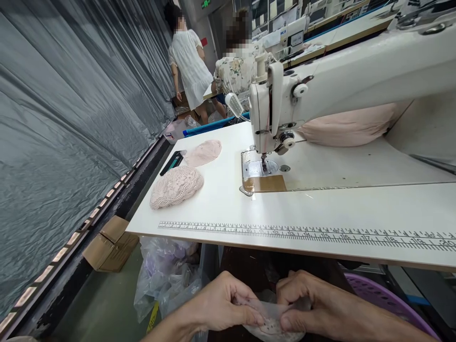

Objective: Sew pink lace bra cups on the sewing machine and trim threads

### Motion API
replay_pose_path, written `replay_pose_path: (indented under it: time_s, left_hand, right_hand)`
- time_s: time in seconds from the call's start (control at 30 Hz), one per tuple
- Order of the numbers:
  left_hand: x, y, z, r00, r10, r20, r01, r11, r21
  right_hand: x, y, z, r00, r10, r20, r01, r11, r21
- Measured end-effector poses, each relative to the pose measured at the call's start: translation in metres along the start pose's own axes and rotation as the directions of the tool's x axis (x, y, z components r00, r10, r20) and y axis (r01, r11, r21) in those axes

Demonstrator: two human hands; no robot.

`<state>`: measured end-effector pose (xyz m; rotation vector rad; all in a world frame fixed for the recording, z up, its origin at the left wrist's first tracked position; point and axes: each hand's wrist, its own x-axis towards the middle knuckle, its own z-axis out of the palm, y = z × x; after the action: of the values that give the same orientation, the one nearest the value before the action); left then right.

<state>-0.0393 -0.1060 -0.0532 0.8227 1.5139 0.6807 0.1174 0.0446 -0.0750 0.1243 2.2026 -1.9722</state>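
Observation:
Below the front edge of the white sewing table (213, 209), my left hand (228, 304) pinches a pale, sheer lace piece (272, 325) between thumb and fingers. My right hand (306, 304) grips the same piece close by on the right, so the fabric stretches between my two thumbs. On the table's left part lie a pink lace cup piece (177, 186) and, behind it, a smooth pink piece (204, 152). The needle area (264, 164) of the white sewing machine (342, 71) has no fabric under it.
A dark flat item (172, 163) lies beside the pink pieces. Pink fabric (351, 126) rests behind the machine arm. Below are plastic bags (167, 270), a cardboard box (110, 244) and a purple basket (388, 299). Two people are at the back; a grey curtain hangs left.

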Motion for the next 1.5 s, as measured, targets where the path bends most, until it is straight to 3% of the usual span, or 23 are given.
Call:
replay_pose_path:
  time_s: [0.2, 0.37, 0.53, 0.67, 0.83, 1.03, 1.3, 1.5]
  left_hand:
    - [0.003, 0.003, 0.0, 1.0, 0.007, -0.019, -0.007, 1.0, -0.015]
    - [0.0, 0.0, -0.002, 1.0, -0.016, 0.015, 0.018, 0.988, -0.152]
    - [-0.002, -0.007, -0.005, 0.999, -0.045, -0.016, 0.042, 0.985, -0.165]
    - [-0.003, -0.008, -0.006, 0.998, -0.047, -0.035, 0.042, 0.99, -0.136]
    - [-0.003, -0.015, -0.005, 0.998, 0.061, 0.015, -0.059, 0.991, -0.124]
    - [-0.001, -0.022, -0.004, 0.986, 0.11, -0.128, -0.099, 0.991, 0.093]
    - [-0.002, -0.014, -0.003, 0.996, 0.036, -0.087, -0.053, 0.978, -0.201]
    - [-0.007, -0.014, -0.007, 1.0, -0.004, -0.009, 0.002, 0.963, -0.27]
  right_hand:
    - [0.0, 0.006, 0.0, 0.999, 0.038, -0.007, -0.038, 0.999, -0.032]
    - [-0.003, 0.007, 0.001, 0.986, 0.145, -0.077, -0.154, 0.98, -0.123]
    - [-0.003, 0.01, -0.001, 0.974, 0.209, -0.086, -0.217, 0.97, -0.106]
    - [-0.007, 0.016, -0.001, 0.971, 0.223, -0.084, -0.232, 0.966, -0.111]
    - [-0.008, 0.021, -0.002, 0.977, 0.21, -0.027, -0.211, 0.976, -0.044]
    - [-0.011, 0.03, -0.004, 0.981, 0.188, -0.039, -0.189, 0.982, -0.024]
    - [-0.017, 0.032, -0.006, 0.982, 0.184, -0.049, -0.187, 0.979, -0.083]
    - [-0.016, 0.027, -0.004, 0.987, 0.158, -0.005, -0.158, 0.986, -0.055]
